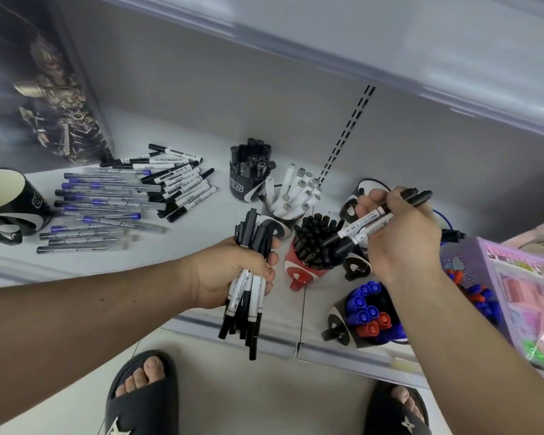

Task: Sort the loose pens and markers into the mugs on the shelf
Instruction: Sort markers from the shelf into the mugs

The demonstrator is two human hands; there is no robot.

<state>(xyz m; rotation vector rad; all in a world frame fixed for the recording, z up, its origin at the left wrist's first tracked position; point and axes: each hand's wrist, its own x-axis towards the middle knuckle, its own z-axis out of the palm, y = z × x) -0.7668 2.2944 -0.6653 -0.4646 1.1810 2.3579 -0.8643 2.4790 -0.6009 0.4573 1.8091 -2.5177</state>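
My left hand (230,271) grips a thick bundle of black-and-white markers (248,287) over the shelf's front edge. My right hand (399,237) holds two white markers with black caps (368,222) slanted above the red mug (299,268), which is packed with black markers. A pile of loose white markers (182,183) and blue-capped clear pens (98,208) lies on the shelf at the left. A black mug of black markers (248,174) and a mug of white markers (292,196) stand behind. A mug with blue and red markers (368,315) is under my right forearm.
An empty black mug (10,202) stands at the far left. Another mug (355,199) is partly hidden behind my right hand. A purple stationery box (522,296) fills the right side. The shelf (201,240) has a raised front rail. My sandalled feet are below.
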